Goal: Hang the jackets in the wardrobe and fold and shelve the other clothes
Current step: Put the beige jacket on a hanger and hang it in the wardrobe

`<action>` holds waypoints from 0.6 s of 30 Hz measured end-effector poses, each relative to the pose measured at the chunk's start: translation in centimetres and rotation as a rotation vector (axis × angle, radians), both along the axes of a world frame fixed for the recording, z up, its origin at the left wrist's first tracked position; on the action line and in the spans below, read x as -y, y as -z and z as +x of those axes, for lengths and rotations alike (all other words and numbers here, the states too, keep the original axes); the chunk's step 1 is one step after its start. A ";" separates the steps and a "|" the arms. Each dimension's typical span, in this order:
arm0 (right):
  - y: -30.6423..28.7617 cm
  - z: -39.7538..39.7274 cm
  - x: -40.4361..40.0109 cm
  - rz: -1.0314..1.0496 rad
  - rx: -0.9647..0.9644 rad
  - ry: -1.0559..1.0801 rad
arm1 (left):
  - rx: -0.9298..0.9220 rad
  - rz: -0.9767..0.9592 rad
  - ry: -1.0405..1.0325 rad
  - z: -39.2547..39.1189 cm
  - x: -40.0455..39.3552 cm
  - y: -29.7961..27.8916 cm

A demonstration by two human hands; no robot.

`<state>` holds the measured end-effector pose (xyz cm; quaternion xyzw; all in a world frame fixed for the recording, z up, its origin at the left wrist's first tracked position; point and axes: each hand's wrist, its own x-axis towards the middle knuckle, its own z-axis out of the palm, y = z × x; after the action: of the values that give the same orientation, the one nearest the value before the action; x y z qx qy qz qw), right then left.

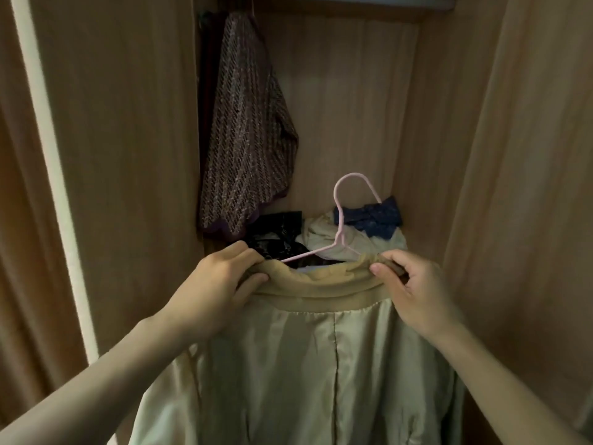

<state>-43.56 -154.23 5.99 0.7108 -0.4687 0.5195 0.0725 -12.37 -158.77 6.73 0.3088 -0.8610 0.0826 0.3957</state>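
Wardrobe [353, 91] ahead: left hand [224, 277] and right hand [407, 284] each pinch the beige jacket's collar [317, 284]; pink hanger [345, 220] apparently inside, hook upward.

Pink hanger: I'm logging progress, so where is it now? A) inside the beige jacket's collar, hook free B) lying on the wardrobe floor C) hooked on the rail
A: the hanger sits in the jacket collar, gripped by the left hand and right hand, its hook on nothing.
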 end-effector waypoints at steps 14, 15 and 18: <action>-6.2 -9.0 14.6 -0.126 -0.098 -0.045 | -0.185 -0.284 -0.100 -8.3 12.8 -6.8; -6.7 -9.2 15.8 -0.120 -0.106 -0.056 | -0.197 -0.288 -0.111 -8.3 14.0 -7.1; -8.2 -9.3 19.5 -0.146 -0.096 -0.032 | -0.223 -0.308 -0.146 -8.3 17.9 -8.0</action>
<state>-52.82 -173.78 14.24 0.7350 -0.4143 0.5188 0.1382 -20.69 -176.67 14.72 0.3136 -0.7643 0.2069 0.5241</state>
